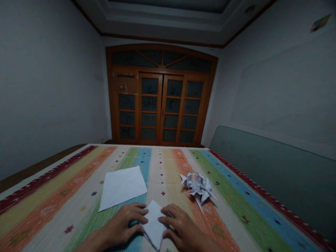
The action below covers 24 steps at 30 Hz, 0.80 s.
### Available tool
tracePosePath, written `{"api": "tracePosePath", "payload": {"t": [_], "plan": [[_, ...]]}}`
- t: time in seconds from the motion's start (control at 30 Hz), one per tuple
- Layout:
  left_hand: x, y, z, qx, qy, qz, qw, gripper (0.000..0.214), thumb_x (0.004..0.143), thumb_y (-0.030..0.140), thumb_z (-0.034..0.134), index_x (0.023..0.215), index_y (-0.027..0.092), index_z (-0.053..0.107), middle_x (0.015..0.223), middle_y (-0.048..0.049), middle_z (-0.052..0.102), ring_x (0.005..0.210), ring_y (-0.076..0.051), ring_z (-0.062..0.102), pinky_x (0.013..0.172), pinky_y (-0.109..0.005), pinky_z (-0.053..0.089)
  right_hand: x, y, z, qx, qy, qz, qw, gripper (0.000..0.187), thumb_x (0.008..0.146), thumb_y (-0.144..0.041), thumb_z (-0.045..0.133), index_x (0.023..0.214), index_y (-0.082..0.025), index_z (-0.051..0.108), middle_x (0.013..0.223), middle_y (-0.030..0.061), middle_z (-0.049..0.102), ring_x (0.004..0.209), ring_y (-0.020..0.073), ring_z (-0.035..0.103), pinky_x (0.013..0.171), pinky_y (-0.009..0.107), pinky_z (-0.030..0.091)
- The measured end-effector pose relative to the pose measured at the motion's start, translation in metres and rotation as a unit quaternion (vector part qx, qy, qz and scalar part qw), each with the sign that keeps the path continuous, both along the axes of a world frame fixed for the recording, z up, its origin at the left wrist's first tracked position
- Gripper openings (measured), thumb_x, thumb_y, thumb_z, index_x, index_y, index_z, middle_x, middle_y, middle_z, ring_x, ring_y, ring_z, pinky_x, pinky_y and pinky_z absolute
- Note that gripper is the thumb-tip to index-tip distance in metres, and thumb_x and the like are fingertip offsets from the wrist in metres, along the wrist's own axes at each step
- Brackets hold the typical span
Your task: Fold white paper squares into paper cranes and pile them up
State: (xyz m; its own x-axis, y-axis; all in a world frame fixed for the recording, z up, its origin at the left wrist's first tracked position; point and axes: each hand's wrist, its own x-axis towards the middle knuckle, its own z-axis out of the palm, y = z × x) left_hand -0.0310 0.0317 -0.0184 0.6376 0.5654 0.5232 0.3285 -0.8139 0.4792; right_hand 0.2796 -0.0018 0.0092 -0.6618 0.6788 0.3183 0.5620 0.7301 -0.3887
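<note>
A folded white paper piece (154, 224), pointed at the near and far ends, lies on the striped cover between my hands. My left hand (123, 224) holds its left side with the fingertips, and my right hand (181, 224) holds its right side. Its lower tip is partly shaded by my hands. Beyond my left hand lies a larger white paper sheet (122, 187), folded or creased and lying flat. Beyond my right hand sits a spiky white folded paper figure (198, 187), out of reach of my fingers.
Everything lies on a wide cover with rainbow stripes (162, 168), with a red patterned border along both sides. A grey-green padded panel (273, 175) runs along the right side. Glazed wooden doors (160, 105) stand beyond the far edge, between plain walls.
</note>
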Motion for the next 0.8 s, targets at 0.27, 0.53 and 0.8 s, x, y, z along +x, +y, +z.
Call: {"api": "tracePosePath", "payload": {"t": [0.27,0.53,0.8], "plan": [[0.008,-0.011,0.024,-0.025,0.062,0.026,0.997,0.03,0.09,0.044,0.079,0.117,0.032,0.076,0.127,-0.0073,0.076,0.125,-0.031,0.065,0.106,-0.045,0.052,0.003,0.007,-0.012,-0.017,0.06,0.017,0.998,0.029,0.095,-0.023,0.071,0.125,-0.024,0.072,0.122,0.0121,0.071,0.115,0.0247,0.065,0.099,0.036,0.053],[0.036,-0.025,0.05,-0.028,0.146,0.042,0.988,0.043,0.085,0.041,0.082,0.124,0.028,0.072,0.121,-0.0091,0.075,0.109,-0.031,0.067,0.094,-0.043,0.054,-0.008,0.016,-0.02,0.108,0.044,0.001,0.993,0.016,0.1,-0.024,0.061,0.095,-0.019,0.076,0.088,0.0093,0.076,0.083,0.0237,0.07,0.074,0.031,0.055],[0.041,-0.02,0.036,-0.044,0.124,0.082,0.988,0.05,0.079,-0.001,0.06,0.121,0.024,0.072,0.113,-0.0072,0.076,0.106,-0.027,0.064,0.095,-0.04,0.051,-0.014,0.012,-0.017,0.07,0.076,-0.037,0.994,0.034,0.089,-0.009,0.057,0.12,-0.018,0.068,0.104,0.0116,0.076,0.095,0.0258,0.071,0.084,0.035,0.055]]}}
